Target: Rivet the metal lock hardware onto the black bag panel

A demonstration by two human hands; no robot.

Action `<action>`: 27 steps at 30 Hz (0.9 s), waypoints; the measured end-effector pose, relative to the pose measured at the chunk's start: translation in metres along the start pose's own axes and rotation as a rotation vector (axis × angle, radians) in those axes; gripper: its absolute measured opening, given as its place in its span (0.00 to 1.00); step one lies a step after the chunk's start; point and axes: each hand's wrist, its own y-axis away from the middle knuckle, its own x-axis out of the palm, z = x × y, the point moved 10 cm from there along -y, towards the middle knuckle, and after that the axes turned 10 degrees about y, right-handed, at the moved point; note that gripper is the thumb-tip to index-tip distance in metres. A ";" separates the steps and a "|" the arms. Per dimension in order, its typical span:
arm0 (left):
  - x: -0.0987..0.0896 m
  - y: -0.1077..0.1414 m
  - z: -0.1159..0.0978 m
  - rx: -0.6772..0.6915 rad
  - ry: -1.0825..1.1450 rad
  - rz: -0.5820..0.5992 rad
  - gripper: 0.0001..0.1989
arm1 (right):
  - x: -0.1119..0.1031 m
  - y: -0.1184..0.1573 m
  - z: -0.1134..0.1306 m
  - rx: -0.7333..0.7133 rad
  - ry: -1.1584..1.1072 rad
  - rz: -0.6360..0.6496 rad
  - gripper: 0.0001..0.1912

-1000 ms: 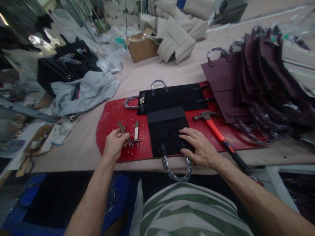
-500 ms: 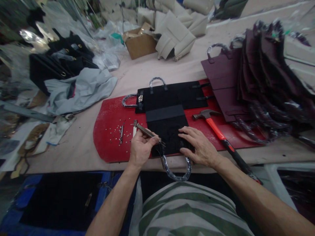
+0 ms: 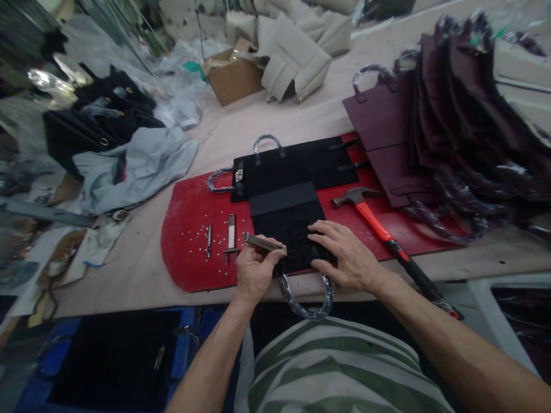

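Observation:
Between its thumb and fingers, my left hand [image 3: 256, 267] pinches a flat metal tool [image 3: 263, 243], held slanted over the left edge of the black bag panel [image 3: 282, 232]. My right hand [image 3: 340, 252] lies with spread fingers on the panel's right side. A plastic-wrapped handle [image 3: 307, 312] loops from the panel's near edge toward my body. On the red board [image 3: 185, 229], left of my left hand, lie a pronged tool with a white middle [image 3: 231, 236], a thin metal rod [image 3: 209, 241] and several tiny studs.
A claw hammer [image 3: 374, 221] with an orange and black handle lies right of my right hand. Maroon bag panels [image 3: 383, 137] are stacked at the right. Grey cloth [image 3: 142, 166], a black bag [image 3: 73, 129] and a cardboard box [image 3: 236, 80] stand farther back.
My left hand has shifted slightly right and down, and the metal tool has turned flatter. The pronged tool on the board now shows more fully. The whole view has shifted a little.

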 end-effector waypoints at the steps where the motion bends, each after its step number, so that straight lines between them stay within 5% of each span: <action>1: 0.000 0.000 -0.001 0.007 -0.005 -0.009 0.12 | 0.000 0.000 0.000 0.001 -0.002 0.001 0.24; 20: 0.015 0.000 -0.005 0.124 -0.225 0.152 0.04 | 0.000 -0.001 -0.001 0.008 -0.023 -0.006 0.23; 27: 0.024 0.005 -0.019 0.275 -0.356 0.155 0.04 | 0.000 0.001 -0.002 0.010 -0.030 -0.022 0.23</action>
